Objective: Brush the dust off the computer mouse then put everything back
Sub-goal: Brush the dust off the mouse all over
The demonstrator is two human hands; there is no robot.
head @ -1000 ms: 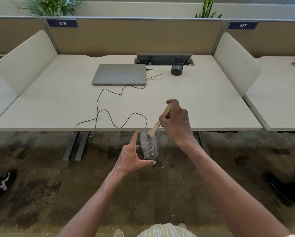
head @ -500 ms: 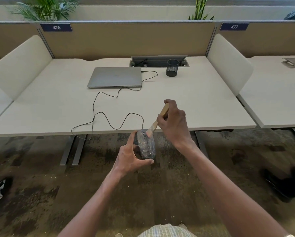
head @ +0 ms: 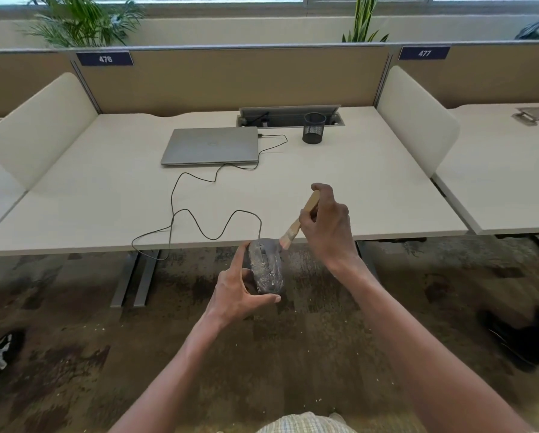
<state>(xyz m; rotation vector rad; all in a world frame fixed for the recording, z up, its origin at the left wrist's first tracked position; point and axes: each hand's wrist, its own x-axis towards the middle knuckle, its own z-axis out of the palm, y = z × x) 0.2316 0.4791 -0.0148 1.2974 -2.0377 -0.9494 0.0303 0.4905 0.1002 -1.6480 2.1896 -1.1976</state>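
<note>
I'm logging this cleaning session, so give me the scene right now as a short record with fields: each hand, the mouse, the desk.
left hand: holds the mouse off the desk, over the floor
right hand: grips the brush handle
brush: bristles at the mouse's front right edge
mouse: dusty, cable runs to the laptop
desk: closed laptop, mesh pen cup

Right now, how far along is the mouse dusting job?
Done: the left hand has the dusty grey wired mouse lifted off the pale desk, over the floor. In hand: the right hand sets the wooden-handled brush bristles at its front edge; whitish dust still coats it. Left: finish brushing, put both back.
</note>
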